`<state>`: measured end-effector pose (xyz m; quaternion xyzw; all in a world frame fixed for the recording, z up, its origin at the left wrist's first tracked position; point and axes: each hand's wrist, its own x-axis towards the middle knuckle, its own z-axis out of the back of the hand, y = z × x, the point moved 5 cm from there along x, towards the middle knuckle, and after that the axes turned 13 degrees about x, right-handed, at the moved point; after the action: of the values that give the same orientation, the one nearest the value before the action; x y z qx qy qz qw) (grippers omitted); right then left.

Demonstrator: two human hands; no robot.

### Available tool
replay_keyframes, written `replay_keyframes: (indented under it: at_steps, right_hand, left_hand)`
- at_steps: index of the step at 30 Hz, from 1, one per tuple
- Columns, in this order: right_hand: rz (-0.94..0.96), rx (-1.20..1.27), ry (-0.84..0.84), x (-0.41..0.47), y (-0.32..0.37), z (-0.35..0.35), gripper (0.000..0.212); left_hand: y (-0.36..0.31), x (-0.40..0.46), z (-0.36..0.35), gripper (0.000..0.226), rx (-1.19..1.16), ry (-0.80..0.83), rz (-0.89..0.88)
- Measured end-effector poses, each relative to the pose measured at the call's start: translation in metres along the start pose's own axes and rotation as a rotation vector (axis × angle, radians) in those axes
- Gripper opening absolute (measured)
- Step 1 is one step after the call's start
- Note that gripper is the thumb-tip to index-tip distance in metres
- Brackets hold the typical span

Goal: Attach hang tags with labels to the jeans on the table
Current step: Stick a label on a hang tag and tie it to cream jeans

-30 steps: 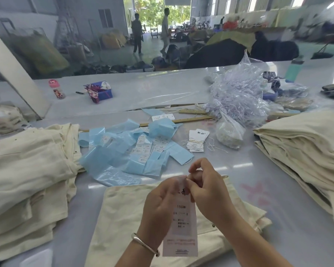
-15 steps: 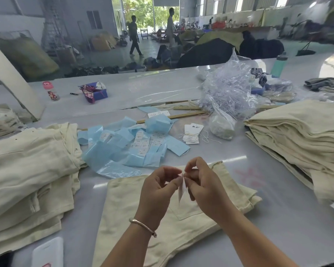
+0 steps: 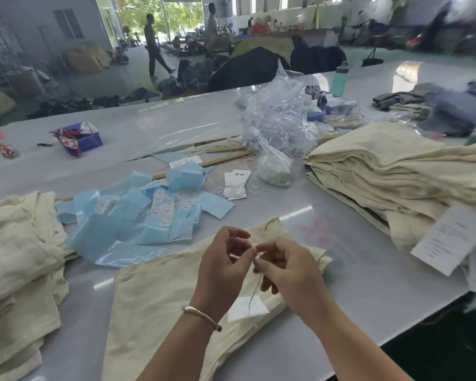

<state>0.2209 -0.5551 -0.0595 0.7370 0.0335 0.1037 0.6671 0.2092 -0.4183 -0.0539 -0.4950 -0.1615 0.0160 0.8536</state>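
- The left hand (image 3: 226, 266) and right hand (image 3: 283, 268) each pinch the string (image 3: 254, 291), probably to knot it.
- The hang tag (image 3: 246, 309) dangles onto the jeans (image 3: 160, 303), spread flat on the counter (image 3: 368, 284) within reach.

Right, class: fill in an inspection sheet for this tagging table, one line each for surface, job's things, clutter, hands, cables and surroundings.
Surface: glossy white table, faint red mark.
Job's things: cream jeans under the hands; white hang tag lying on them; string running up to the fingers; spare tags; jeans stacks left and right.
Clutter: blue label sheets, plastic bags, bottle.
Hands: left hand and right hand both pinch the string.
Cables: nothing seen.
Surroundings: workshop hall, people walking far off.
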Motion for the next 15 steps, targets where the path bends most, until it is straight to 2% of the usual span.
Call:
replay_keyframes:
  at_steps: [2,5,7,11,15]
  right_hand:
    - [-0.045,-0.011,-0.027,0.011,-0.005,0.019,0.006]
    - [-0.047,-0.164,-0.036,0.033,-0.003,0.048,0.01]
    - [-0.015,-0.285,-0.123,0.052,0.004,0.074,0.011]
    - [0.203,-0.499,-0.364,0.092,0.043,0.121,0.01]
    - [0.402,-0.428,-0.316,0.138,0.077,0.131,0.011]
  left_hand:
    - [-0.001,0.01,-0.014,0.024,-0.043,0.047,0.009]
    - [0.003,0.028,-0.043,0.02,-0.087,0.11,0.041]
    - [0.012,0.042,-0.065,0.016,-0.087,0.137,0.104]
    - [0.044,0.075,-0.096,0.012,0.072,0.074,0.223]
    - [0.069,0.109,-0.109,0.014,0.313,0.037,0.198]
